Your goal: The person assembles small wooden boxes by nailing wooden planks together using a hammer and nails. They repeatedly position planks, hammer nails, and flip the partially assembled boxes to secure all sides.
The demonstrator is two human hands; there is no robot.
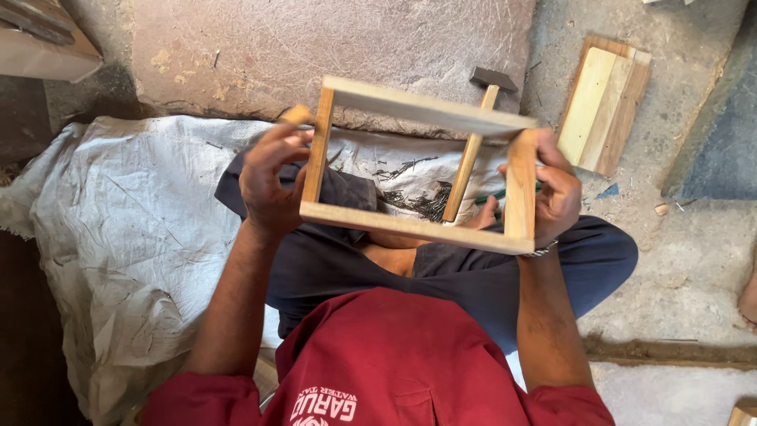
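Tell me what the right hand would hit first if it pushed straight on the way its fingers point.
The right hand grips the wooden frame at its right side, fingers pointing inward. Going on, it would likely meet the hammer handle seen through the frame, though depth is unclear.

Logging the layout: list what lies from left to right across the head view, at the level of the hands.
White woven sack → left hand → wooden frame → hammer, seen through the frame → right hand → stacked wooden boards.
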